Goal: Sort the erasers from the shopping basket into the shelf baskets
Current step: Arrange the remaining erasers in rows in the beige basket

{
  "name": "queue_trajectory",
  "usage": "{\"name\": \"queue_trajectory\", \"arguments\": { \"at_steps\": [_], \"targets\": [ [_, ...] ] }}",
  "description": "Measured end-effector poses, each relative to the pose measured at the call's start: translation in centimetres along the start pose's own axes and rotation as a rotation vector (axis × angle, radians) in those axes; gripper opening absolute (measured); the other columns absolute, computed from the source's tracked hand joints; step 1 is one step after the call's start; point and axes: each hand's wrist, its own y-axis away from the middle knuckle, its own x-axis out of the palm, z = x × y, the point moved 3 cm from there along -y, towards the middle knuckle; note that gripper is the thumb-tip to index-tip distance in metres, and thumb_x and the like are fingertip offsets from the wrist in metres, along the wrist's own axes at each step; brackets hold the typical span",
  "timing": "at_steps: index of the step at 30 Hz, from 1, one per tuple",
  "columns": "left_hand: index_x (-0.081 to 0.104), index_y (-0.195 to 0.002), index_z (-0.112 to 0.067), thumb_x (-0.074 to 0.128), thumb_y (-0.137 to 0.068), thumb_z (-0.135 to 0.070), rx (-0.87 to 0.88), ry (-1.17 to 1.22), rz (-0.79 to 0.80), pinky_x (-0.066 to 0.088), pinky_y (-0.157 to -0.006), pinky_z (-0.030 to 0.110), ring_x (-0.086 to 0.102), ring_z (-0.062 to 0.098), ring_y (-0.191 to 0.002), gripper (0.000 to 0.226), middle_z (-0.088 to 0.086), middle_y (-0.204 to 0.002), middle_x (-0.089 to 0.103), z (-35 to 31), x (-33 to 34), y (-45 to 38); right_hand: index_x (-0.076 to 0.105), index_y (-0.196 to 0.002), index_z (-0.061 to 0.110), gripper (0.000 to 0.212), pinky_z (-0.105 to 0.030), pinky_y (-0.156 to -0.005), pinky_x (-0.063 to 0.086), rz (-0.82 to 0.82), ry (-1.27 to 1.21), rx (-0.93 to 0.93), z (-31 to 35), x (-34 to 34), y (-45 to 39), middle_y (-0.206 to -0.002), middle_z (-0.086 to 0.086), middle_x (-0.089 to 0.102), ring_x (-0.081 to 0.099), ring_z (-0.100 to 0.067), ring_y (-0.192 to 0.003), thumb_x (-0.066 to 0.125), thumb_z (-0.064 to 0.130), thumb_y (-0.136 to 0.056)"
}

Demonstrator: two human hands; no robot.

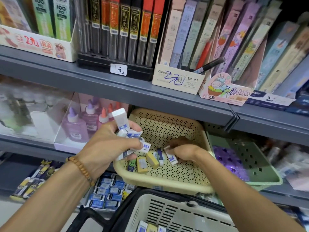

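Eraser in right hand, long axis slanting into yellow basket

Stationery shop: metal shelves stocked with pencil-lead boxes, glue bottles, handwritten price tags.

The cream lead box reads "2B 0.7" (also handwritten "2元"); green packs read "100 PCS".

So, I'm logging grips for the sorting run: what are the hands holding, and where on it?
The left hand clutches a bunch of white erasers around their middles. The right hand pinches one white eraser by its upper end, over the beige basket.
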Motion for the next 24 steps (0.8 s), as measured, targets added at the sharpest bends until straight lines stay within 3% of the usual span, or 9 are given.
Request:
{"name": "queue_trajectory", "arguments": {
  "at_steps": [2,4,8,13,16,18,21,22,24],
  "targets": [
    [0.072,-0.080,-0.018,0.076,-0.067,0.012,0.004,0.001,0.006,0.059,-0.055,0.031,0.074,0.025,-0.078,0.032,0.008,-0.087,0.075,0.0,0.1,-0.1,0.056,-0.134,0.022,0.039,-0.032,-0.100,0.045,-0.030,0.216,-0.007,0.2,-0.2,-0.1,-0.138,-0.007,0.055,0.055,-0.024,-0.121,0.054,0.038,-0.099],
    [0.073,-0.079,-0.019,0.077,-0.067,0.011,0.007,-0.002,0.018,0.059,-0.055,0.031,0.074,0.024,-0.078,0.033,0.007,-0.086,0.075,0.0,0.1,-0.2,0.039,-0.147,0.032,0.052,-0.032,-0.109,0.036,-0.027,0.220,-0.011,0.0,-0.5,-0.1,-0.153,-0.002,0.039,0.043,-0.023,-0.135,0.053,0.043,-0.098],
    [0.073,-0.076,-0.021,0.076,-0.067,0.010,0.012,-0.019,0.033,0.061,-0.059,0.034,0.074,0.024,-0.080,0.033,0.006,-0.088,0.075,-0.2,-0.3,-0.1,0.036,-0.145,0.035,0.070,-0.027,-0.096,0.037,0.189,0.258,-0.015,-0.6,0.5,0.4,-0.134,0.009,0.050,0.048,-0.015,-0.115,0.071,0.031,-0.085],
    [0.073,-0.075,-0.019,0.074,-0.069,0.013,0.040,0.004,0.029,0.060,-0.056,0.032,0.074,0.025,-0.079,0.033,0.010,-0.089,0.074,-0.4,-1.2,0.2,0.057,-0.100,0.024,0.030,-0.023,-0.062,0.041,0.005,0.272,-0.105,0.8,0.1,-1.1,-0.102,0.003,0.058,0.056,-0.014,-0.088,0.077,0.020,-0.078],
    [0.072,-0.075,-0.019,0.073,-0.070,0.014,0.042,0.021,0.039,0.060,-0.056,0.032,0.074,0.026,-0.080,0.033,0.011,-0.089,0.074,-0.4,-1.6,0.3,0.060,-0.083,0.021,0.024,-0.025,-0.060,0.041,-0.107,0.094,-0.207,3.2,-0.9,-2.6,-0.094,0.004,0.060,0.059,-0.014,-0.085,0.080,0.018,-0.072],
    [0.072,-0.075,-0.019,0.073,-0.070,0.014,0.037,0.015,0.044,0.060,-0.058,0.033,0.074,0.026,-0.081,0.033,0.011,-0.090,0.074,-0.4,-1.7,0.3,0.063,-0.093,0.020,0.031,-0.026,-0.066,0.044,-0.086,0.045,-0.236,4.8,-0.1,-3.6,-0.104,0.004,0.062,0.060,-0.018,-0.096,0.082,0.020,-0.069],
    [0.072,-0.077,-0.017,0.073,-0.070,0.014,0.023,0.022,0.040,0.060,-0.057,0.033,0.074,0.026,-0.081,0.031,0.011,-0.091,0.074,-0.3,-2.0,0.2,0.054,-0.135,0.020,0.071,-0.024,-0.089,0.040,-0.063,0.119,-0.231,6.0,1.7,-5.0,-0.138,0.000,0.054,0.052,-0.024,-0.125,0.084,0.024,-0.071],
    [0.072,-0.077,-0.017,0.073,-0.070,0.013,0.020,0.024,0.037,0.060,-0.057,0.033,0.074,0.026,-0.081,0.031,0.011,-0.092,0.074,-0.3,-2.0,0.2,0.051,-0.139,0.020,0.073,-0.024,-0.091,0.039,-0.082,0.115,-0.231,6.0,1.9,-5.1,-0.141,-0.001,0.052,0.050,-0.023,-0.128,0.083,0.025,-0.073],
    [0.072,-0.077,-0.017,0.073,-0.069,0.013,0.012,0.023,0.027,0.061,-0.059,0.034,0.074,0.026,-0.081,0.031,0.012,-0.093,0.074,-0.2,-2.2,0.0,0.062,-0.127,0.022,0.048,-0.021,-0.088,0.040,-0.126,0.045,-0.270,5.6,1.5,-4.8,-0.133,0.002,0.059,0.054,-0.018,-0.120,0.075,0.028,-0.081]
  ]
}}
